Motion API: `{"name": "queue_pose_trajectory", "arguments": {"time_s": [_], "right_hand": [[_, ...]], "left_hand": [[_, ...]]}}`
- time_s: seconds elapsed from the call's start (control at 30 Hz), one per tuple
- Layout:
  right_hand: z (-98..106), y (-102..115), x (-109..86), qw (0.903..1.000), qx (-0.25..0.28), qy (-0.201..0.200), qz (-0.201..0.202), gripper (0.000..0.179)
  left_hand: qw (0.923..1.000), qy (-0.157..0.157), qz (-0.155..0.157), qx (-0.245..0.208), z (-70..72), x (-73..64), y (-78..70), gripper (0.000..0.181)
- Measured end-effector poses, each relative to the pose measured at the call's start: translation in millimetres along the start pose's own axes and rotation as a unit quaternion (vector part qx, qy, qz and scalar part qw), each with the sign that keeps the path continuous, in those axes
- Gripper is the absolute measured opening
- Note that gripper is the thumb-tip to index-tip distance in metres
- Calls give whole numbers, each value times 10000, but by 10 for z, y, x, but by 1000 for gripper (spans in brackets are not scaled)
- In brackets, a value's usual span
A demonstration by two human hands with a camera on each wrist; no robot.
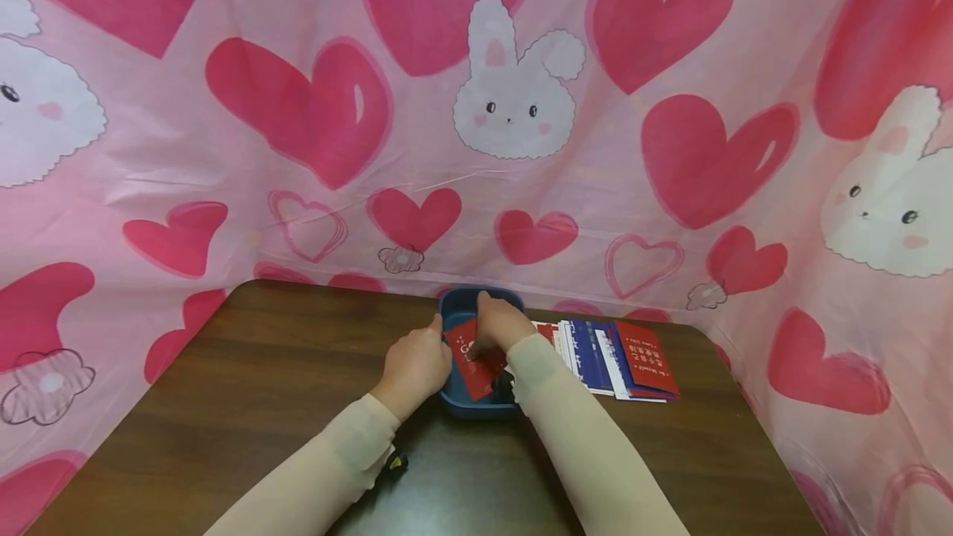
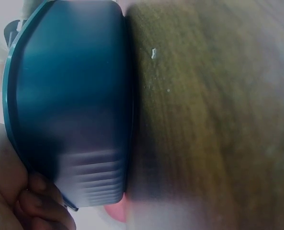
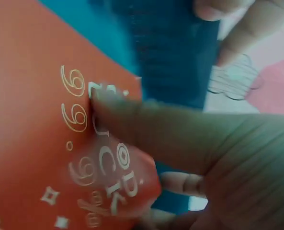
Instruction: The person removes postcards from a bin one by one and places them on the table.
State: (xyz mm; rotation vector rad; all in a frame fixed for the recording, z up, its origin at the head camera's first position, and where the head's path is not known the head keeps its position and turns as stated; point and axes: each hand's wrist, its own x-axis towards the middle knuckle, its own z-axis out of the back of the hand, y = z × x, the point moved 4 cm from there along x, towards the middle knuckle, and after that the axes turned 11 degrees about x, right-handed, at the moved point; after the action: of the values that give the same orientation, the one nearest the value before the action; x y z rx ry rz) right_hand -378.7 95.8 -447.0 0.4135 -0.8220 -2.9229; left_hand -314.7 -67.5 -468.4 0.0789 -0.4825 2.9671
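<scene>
A dark blue plastic bin [image 1: 476, 412] stands on the table near its back edge. My left hand [image 1: 419, 361] grips the bin's left rim, and curled fingers [image 2: 41, 203] show at the rim in the left wrist view. Over the bin, my right hand [image 1: 500, 325] pinches a red card [image 1: 469, 369], which lies tilted across the bin's opening. White and gold print on the card [image 3: 27, 105], including "LUCK" and "99.9%", shows in the right wrist view, with the thumb pressed on its face. Part of the bin's inside is hidden by the card and the right hand.
Right of the bin, a fanned row of red, white and blue cards [image 1: 588, 358] lies on the brown wooden table [image 1: 298, 354]. A pink curtain [image 1: 417, 147] with hearts and rabbits hangs close behind the table and at its sides.
</scene>
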Motion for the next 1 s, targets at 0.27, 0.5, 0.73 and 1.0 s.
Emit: {"name": "queue_pose_trajectory", "arguments": {"time_s": [0.27, 0.5, 0.73, 1.0], "right_hand": [[274, -198, 73, 9948, 638, -698, 379, 51], [567, -298, -153, 9786, 1788, -923, 431, 33], [812, -557, -253, 9594, 2636, -828, 572, 43], [1190, -942, -382, 9426, 2939, -1498, 513, 44]], "left_hand": [[9999, -16, 77, 82, -9, 6, -24, 66], [9999, -34, 56, 128, 3, 6, -56, 65], [9999, -52, 72, 105, 5, -10, -56, 64], [9996, -236, 71, 131, 6, -33, -19, 62]]}}
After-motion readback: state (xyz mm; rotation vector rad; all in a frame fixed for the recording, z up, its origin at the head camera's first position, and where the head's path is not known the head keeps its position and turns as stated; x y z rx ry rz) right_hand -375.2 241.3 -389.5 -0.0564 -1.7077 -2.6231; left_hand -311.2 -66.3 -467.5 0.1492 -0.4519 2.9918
